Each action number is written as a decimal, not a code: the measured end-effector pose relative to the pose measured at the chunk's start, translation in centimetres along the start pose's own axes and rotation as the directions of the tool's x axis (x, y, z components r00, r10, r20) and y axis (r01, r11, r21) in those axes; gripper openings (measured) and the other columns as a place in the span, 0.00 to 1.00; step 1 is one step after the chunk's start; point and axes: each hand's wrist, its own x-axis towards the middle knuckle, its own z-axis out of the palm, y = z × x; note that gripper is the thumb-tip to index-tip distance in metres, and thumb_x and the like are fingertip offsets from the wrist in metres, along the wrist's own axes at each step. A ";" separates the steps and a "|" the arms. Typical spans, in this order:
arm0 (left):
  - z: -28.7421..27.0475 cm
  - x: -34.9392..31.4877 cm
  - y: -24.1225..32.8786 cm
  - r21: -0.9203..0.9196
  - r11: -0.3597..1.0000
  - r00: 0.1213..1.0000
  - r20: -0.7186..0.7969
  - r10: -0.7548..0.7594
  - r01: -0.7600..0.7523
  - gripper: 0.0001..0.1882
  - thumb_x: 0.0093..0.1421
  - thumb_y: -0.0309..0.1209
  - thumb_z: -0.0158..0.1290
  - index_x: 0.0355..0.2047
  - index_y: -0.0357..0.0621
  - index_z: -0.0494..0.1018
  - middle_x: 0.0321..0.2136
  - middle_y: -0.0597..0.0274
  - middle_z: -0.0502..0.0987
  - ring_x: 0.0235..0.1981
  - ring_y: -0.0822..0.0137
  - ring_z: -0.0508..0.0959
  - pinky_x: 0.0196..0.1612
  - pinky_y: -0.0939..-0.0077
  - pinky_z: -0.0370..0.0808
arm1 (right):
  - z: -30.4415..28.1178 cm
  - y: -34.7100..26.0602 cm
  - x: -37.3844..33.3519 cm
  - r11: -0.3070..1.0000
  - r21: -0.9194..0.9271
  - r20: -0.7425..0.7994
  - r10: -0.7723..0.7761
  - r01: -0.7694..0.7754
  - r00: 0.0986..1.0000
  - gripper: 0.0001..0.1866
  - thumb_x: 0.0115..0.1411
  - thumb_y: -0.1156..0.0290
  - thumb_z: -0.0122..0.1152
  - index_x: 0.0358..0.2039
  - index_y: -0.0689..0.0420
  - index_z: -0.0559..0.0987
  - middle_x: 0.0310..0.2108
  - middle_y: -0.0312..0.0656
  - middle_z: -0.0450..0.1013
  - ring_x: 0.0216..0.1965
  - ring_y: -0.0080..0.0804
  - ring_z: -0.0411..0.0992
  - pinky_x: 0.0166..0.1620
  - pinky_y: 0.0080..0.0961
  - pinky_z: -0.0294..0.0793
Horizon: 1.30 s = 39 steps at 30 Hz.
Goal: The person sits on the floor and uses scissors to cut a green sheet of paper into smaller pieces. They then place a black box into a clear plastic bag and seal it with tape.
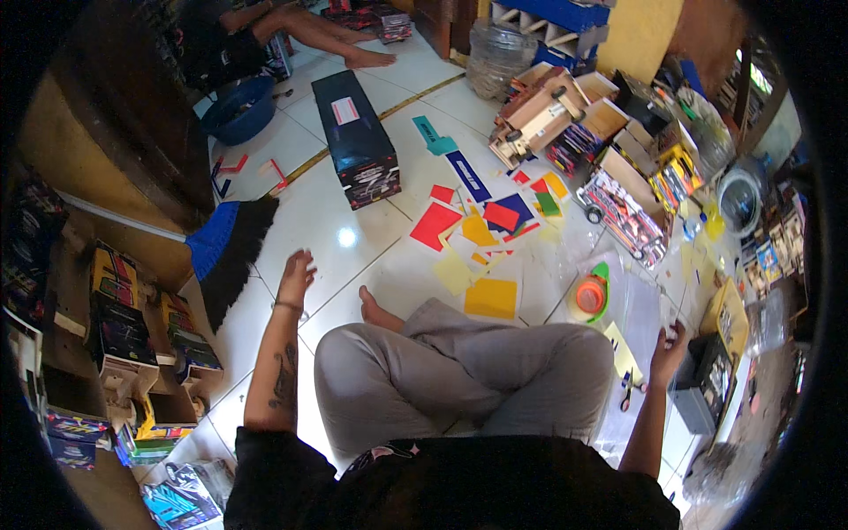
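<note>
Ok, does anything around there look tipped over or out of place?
Yes: ahead-right, the tan wooden toy truck looks tipped over, its underside showing. Centrally, flat red, yellow and blue paper-like pieces lie strewn and overlapping on the white tiled floor, unstacked.

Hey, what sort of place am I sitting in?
Probably a small craft workshop for toy trucks, perhaps in a home, shown by a pale wooden toy truck with black wheels, cut red, yellow and blue sheets strewn on the white tiled floor, and a green and orange tape dispenser.
</note>
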 end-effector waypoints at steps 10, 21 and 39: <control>9.6 22.8 6.2 0.183 0.959 0.948 -0.197 0.249 -0.214 0.63 0.34 0.58 0.63 0.59 0.29 0.43 0.54 0.34 0.58 0.56 0.50 0.60 0.58 0.68 0.57 | 31.1 -41.2 6.6 0.812 0.578 0.761 -0.502 -0.081 0.410 0.33 0.55 0.51 0.55 0.55 0.60 0.62 0.52 0.48 0.63 0.53 0.36 0.62 0.53 0.28 0.62; 8.9 20.0 3.6 0.006 0.934 0.917 0.190 0.350 -0.358 0.41 0.54 0.50 0.51 0.60 0.42 0.49 0.47 0.54 0.68 0.49 0.62 0.68 0.52 0.74 0.62 | 42.5 -48.7 3.7 0.597 0.540 0.840 -0.346 -0.593 0.417 0.45 0.53 0.34 0.39 0.53 0.65 0.64 0.53 0.48 0.63 0.54 0.40 0.60 0.57 0.28 0.53; 9.7 5.0 8.3 -0.405 0.898 0.944 0.194 0.268 -0.171 0.33 0.53 0.44 0.55 0.53 0.40 0.60 0.46 0.57 0.70 0.43 0.63 0.74 0.43 0.68 0.73 | 30.9 -47.7 0.7 0.384 0.567 0.782 -0.530 -0.729 0.329 0.41 0.54 0.37 0.42 0.57 0.59 0.59 0.55 0.48 0.59 0.55 0.38 0.57 0.56 0.29 0.55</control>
